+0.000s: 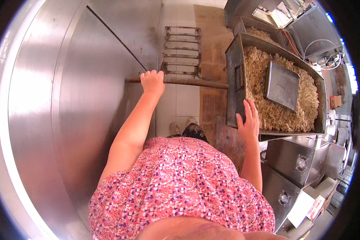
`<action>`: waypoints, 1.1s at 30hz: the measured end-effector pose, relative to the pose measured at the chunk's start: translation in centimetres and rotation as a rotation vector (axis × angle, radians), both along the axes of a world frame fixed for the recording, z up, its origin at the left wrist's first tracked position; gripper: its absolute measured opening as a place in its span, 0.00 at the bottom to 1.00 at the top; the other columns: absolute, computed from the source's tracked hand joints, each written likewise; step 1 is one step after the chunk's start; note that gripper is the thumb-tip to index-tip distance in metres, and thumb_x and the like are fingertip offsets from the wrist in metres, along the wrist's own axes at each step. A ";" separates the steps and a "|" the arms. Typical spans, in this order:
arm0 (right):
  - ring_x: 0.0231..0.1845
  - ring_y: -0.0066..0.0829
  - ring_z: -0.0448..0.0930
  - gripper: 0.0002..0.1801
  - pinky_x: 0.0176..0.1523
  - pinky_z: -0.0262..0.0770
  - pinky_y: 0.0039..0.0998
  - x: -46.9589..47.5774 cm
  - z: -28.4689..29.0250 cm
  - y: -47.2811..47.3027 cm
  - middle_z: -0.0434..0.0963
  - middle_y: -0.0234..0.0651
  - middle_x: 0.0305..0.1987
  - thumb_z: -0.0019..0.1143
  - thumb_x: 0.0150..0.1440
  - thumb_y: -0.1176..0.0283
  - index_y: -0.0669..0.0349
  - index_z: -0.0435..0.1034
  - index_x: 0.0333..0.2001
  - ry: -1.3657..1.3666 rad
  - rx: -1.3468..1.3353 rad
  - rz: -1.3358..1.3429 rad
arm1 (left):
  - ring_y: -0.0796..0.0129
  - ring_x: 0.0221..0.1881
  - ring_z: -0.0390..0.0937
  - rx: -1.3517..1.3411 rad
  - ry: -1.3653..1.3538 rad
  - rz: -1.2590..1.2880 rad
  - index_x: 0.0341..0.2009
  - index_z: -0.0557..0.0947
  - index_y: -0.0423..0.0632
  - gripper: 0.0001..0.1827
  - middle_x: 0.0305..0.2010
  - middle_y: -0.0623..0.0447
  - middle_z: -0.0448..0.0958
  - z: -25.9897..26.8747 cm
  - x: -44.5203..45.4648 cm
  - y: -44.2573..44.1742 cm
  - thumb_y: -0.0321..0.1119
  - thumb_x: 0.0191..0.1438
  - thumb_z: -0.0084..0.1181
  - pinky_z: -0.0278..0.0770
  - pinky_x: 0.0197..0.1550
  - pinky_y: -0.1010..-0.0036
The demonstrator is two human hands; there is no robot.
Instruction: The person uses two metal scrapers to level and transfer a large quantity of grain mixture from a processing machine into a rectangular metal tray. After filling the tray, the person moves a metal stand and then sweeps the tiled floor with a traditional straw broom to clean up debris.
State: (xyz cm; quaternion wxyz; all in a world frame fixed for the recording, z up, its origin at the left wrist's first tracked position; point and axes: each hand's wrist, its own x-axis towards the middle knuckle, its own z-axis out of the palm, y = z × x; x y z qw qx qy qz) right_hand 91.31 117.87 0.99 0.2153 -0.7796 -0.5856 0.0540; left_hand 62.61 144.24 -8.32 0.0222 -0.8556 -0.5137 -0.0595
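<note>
My left hand [153, 84] is closed around a long brown pole [195, 82], which runs crosswise from a steel surface to the side of a metal bin [235, 81]. A thin dark rod [117, 38] slants up and left from behind that hand; whether it joins the pole is hidden. My right hand [249, 123] is at the bin's near left corner, thumb outside and fingers over the rim. Crumbly tan material [307, 111] heaps inside the bin. On top of it lies a flat metal scoop or pan [283, 85] with raised edges.
A large stainless-steel surface [87, 105] fills the left side. On the floor ahead lies a slatted metal frame [182, 49], beside brown sheets [214, 36]. A second bin of similar material [259, 33] stands beyond. Steel machines with fans [301, 162] are at the lower right.
</note>
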 end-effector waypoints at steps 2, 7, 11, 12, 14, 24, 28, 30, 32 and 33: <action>0.64 0.46 0.62 0.30 0.63 0.60 0.39 0.1 0.2 0.4 0.61 0.43 0.65 0.54 0.54 0.70 0.59 0.59 0.61 0.044 -0.038 -0.030 | 0.57 0.38 0.72 -0.003 0.020 0.002 0.27 0.77 0.52 0.05 0.31 0.52 0.74 0.1 0.7 2.1 0.28 0.42 0.54 0.63 0.43 0.61; 0.62 0.48 0.64 0.31 0.62 0.62 0.40 0.5 0.6 1.3 0.62 0.45 0.64 0.56 0.53 0.71 0.57 0.59 0.61 0.184 -0.098 -0.095 | 0.57 0.37 0.72 0.006 0.039 0.006 0.27 0.78 0.53 0.06 0.31 0.52 0.75 -0.4 2.9 7.4 0.27 0.41 0.54 0.63 0.42 0.61; 0.63 0.47 0.64 0.31 0.62 0.62 0.38 0.9 1.4 2.4 0.62 0.46 0.63 0.56 0.52 0.74 0.60 0.59 0.61 0.318 -0.106 -0.156 | 0.57 0.36 0.73 0.056 0.001 -0.024 0.28 0.79 0.55 0.08 0.29 0.54 0.75 -1.8 4.5 12.6 0.27 0.40 0.55 0.64 0.40 0.61; 0.63 0.47 0.64 0.31 0.61 0.62 0.38 1.1 1.8 2.9 0.62 0.46 0.63 0.56 0.52 0.74 0.61 0.59 0.61 0.335 -0.089 -0.167 | 0.57 0.37 0.73 0.053 -0.005 -0.022 0.28 0.80 0.55 0.08 0.29 0.54 0.75 -1.8 5.0 13.7 0.27 0.40 0.55 0.64 0.41 0.61; 0.62 0.47 0.65 0.30 0.61 0.63 0.38 1.7 1.4 3.4 0.63 0.46 0.63 0.56 0.52 0.74 0.63 0.59 0.60 0.297 -0.053 -0.184 | 0.57 0.37 0.73 0.056 -0.017 -0.037 0.29 0.80 0.55 0.09 0.30 0.54 0.76 -1.8 6.4 16.5 0.28 0.41 0.56 0.64 0.42 0.61; 0.61 0.48 0.67 0.28 0.60 0.64 0.40 8.9 3.0 10.0 0.66 0.46 0.61 0.54 0.53 0.79 0.63 0.60 0.59 0.062 0.059 -0.219 | 0.58 0.41 0.74 -0.005 0.073 0.037 0.33 0.81 0.58 0.11 0.34 0.54 0.78 -1.7 13.6 28.0 0.29 0.43 0.54 0.65 0.45 0.60; 0.60 0.47 0.68 0.27 0.59 0.66 0.39 10.7 3.2 13.4 0.67 0.46 0.60 0.53 0.53 0.79 0.63 0.62 0.58 0.040 0.061 -0.261 | 0.58 0.41 0.75 -0.021 0.082 0.043 0.34 0.81 0.58 0.11 0.35 0.54 0.78 -2.0 16.0 31.9 0.30 0.45 0.54 0.65 0.45 0.60; 0.60 0.47 0.69 0.25 0.59 0.66 0.39 11.6 3.2 15.4 0.67 0.46 0.60 0.53 0.53 0.80 0.64 0.63 0.57 0.053 0.070 -0.293 | 0.57 0.39 0.75 -0.010 0.069 0.018 0.30 0.79 0.55 0.07 0.33 0.53 0.77 -2.0 17.4 34.2 0.30 0.45 0.53 0.65 0.44 0.60; 0.60 0.47 0.69 0.25 0.59 0.66 0.39 12.5 3.5 17.6 0.67 0.46 0.60 0.53 0.53 0.80 0.64 0.64 0.57 0.040 0.065 -0.301 | 0.56 0.38 0.75 -0.008 0.074 -0.001 0.29 0.79 0.54 0.05 0.32 0.53 0.77 -2.2 18.5 36.8 0.30 0.45 0.52 0.65 0.42 0.60; 0.60 0.47 0.69 0.25 0.59 0.66 0.39 13.1 3.7 18.9 0.67 0.46 0.60 0.53 0.54 0.80 0.64 0.64 0.57 0.028 0.067 -0.307 | 0.56 0.38 0.75 -0.009 0.081 -0.010 0.29 0.79 0.53 0.05 0.31 0.52 0.77 -2.2 19.2 38.3 0.31 0.45 0.51 0.65 0.42 0.60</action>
